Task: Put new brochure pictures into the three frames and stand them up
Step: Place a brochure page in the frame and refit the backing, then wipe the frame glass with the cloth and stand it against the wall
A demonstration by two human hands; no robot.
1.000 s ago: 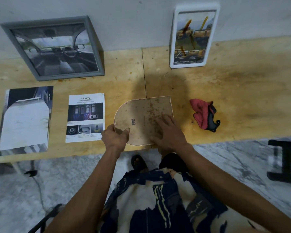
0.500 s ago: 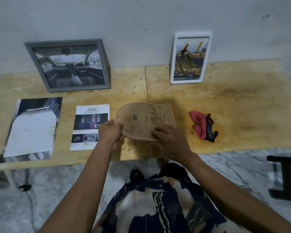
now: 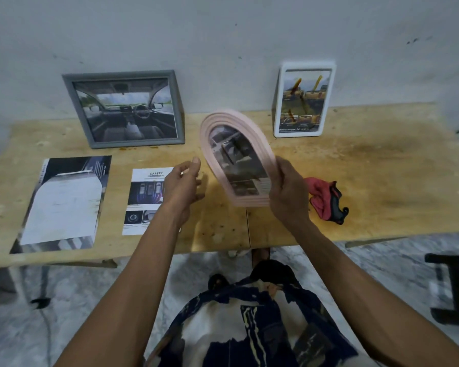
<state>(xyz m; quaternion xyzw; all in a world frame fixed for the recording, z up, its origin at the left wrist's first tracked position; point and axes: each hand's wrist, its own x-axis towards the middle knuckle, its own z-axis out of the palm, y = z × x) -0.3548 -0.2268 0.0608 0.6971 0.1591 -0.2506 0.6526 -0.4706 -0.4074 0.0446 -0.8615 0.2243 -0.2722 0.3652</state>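
Note:
My right hand grips the lower right edge of a pink arched frame, which is lifted off the table, front side toward me, tilted left, with a brochure picture inside. Just left of the frame, my left hand hovers with relaxed fingers and holds nothing. A grey frame with a car-interior picture leans upright against the wall at back left. At back right a white frame with a picture stands against the wall.
Two loose brochure pages lie on the wooden table: a large dark one at left and a "SAFETY" sheet partly under my left forearm. A red and black cloth lies right of my right hand. A dark stool stands at lower right.
The arched frame lay face down under both hands; now it is turned over and raised, held by my right hand alone. My left hand has let go. The camera tilted up.

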